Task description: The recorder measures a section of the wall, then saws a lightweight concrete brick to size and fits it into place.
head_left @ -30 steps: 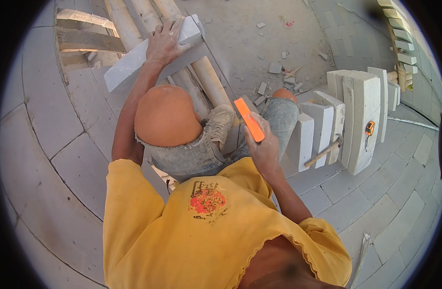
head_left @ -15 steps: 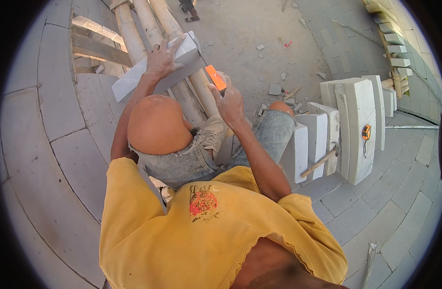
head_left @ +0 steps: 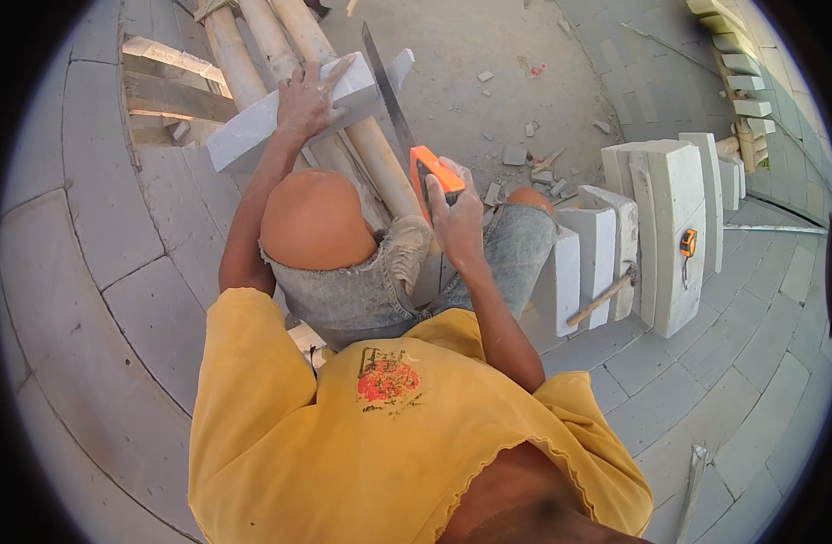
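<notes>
My left hand (head_left: pixel 307 102) spreads over the block (head_left: pixel 251 129) near its right end; my right hand (head_left: pixel 457 214) grips the saw (head_left: pixel 401 125) — block slip on the poles (head_left: pixel 381 165) may jam it.

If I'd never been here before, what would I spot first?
Probably the orange-handled saw in the person's right hand, its blade at the right end of the pale block under the left hand. Next might be the big yellow shirt, filling the lower middle. A little orange tape measure pops out too, on a thick white block at the right.
</notes>
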Demonstrator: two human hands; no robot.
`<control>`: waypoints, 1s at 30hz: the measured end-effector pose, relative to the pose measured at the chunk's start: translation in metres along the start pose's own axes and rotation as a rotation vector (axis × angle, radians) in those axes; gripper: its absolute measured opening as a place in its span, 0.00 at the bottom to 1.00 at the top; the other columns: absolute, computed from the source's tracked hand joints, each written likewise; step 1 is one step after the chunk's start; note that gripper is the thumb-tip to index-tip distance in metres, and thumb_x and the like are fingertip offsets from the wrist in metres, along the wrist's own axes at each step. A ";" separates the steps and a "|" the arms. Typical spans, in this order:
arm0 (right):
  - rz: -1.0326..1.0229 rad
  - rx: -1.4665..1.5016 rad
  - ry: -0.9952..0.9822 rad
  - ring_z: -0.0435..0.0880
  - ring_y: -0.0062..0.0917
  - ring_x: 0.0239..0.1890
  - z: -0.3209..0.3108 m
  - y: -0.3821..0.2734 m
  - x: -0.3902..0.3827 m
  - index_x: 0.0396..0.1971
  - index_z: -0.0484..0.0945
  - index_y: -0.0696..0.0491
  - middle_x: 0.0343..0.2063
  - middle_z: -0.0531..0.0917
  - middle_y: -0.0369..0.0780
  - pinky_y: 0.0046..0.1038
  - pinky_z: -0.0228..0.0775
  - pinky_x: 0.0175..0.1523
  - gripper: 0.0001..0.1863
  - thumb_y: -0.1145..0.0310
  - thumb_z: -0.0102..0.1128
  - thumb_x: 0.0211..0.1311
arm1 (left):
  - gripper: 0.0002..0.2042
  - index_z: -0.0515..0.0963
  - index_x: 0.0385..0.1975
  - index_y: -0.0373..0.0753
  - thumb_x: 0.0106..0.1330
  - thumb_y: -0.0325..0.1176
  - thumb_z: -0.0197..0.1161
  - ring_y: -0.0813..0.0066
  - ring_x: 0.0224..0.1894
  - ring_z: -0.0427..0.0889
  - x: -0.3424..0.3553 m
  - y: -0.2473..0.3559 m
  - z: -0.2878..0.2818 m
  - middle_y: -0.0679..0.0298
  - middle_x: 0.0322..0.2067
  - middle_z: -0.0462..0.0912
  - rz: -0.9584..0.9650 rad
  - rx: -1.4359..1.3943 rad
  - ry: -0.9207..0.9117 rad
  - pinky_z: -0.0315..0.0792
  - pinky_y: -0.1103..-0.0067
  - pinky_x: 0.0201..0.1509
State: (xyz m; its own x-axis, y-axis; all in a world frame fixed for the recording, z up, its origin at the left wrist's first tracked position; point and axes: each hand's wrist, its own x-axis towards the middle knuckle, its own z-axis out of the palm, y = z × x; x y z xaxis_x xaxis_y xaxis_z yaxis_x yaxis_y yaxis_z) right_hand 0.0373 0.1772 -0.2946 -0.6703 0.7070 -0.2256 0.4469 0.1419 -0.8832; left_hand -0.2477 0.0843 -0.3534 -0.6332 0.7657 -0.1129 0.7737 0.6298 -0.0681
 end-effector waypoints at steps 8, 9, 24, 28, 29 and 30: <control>-0.052 -0.131 0.075 0.84 0.38 0.49 -0.074 -0.005 -0.071 0.55 0.74 0.59 0.50 0.82 0.48 0.29 0.75 0.51 0.21 0.67 0.61 0.66 | 0.45 0.52 0.72 0.68 0.54 0.53 0.70 0.57 0.58 0.72 -0.005 -0.003 0.004 0.61 0.57 0.70 0.042 -0.020 0.065 0.67 0.56 0.57; -0.051 -0.117 0.017 0.85 0.37 0.48 -0.073 -0.010 -0.061 0.55 0.74 0.59 0.50 0.82 0.47 0.29 0.75 0.51 0.21 0.67 0.61 0.66 | 0.46 0.53 0.73 0.64 0.54 0.54 0.70 0.57 0.57 0.72 -0.005 -0.006 0.007 0.62 0.57 0.70 0.021 -0.046 0.099 0.67 0.56 0.57; -0.029 -0.244 -0.282 0.83 0.47 0.42 -0.009 0.027 0.067 0.57 0.73 0.52 0.46 0.83 0.50 0.37 0.77 0.47 0.21 0.62 0.60 0.66 | 0.46 0.60 0.70 0.49 0.50 0.56 0.72 0.54 0.57 0.72 0.002 0.006 0.004 0.60 0.55 0.72 0.017 -0.090 0.061 0.66 0.59 0.59; -0.294 0.014 -0.061 0.83 0.48 0.34 -0.045 0.031 0.014 0.56 0.73 0.52 0.31 0.84 0.52 0.41 0.75 0.41 0.22 0.58 0.59 0.66 | 0.46 0.60 0.70 0.49 0.50 0.56 0.72 0.54 0.57 0.72 -0.013 -0.003 0.000 0.60 0.55 0.72 -0.025 -0.079 0.051 0.66 0.59 0.59; -0.281 0.011 -0.078 0.83 0.48 0.34 -0.047 0.032 0.012 0.56 0.73 0.52 0.31 0.84 0.52 0.41 0.75 0.41 0.22 0.58 0.59 0.66 | 0.46 0.60 0.70 0.49 0.50 0.56 0.72 0.55 0.57 0.72 -0.014 -0.003 -0.006 0.60 0.55 0.72 -0.021 -0.076 0.060 0.66 0.60 0.58; -0.230 0.027 -0.098 0.83 0.48 0.34 -0.046 0.027 0.017 0.56 0.73 0.53 0.30 0.84 0.52 0.41 0.75 0.41 0.22 0.58 0.59 0.66 | 0.46 0.59 0.70 0.50 0.50 0.56 0.72 0.55 0.57 0.72 -0.011 -0.004 -0.012 0.61 0.54 0.72 0.000 -0.069 0.077 0.66 0.60 0.58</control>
State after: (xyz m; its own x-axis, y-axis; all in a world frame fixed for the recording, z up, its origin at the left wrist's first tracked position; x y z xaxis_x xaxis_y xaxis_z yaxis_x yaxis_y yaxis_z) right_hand 0.0653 0.2244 -0.3035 -0.8071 0.5879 -0.0553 0.2614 0.2718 -0.9262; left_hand -0.2438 0.0753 -0.3400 -0.6350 0.7716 -0.0364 0.7721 0.6355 0.0011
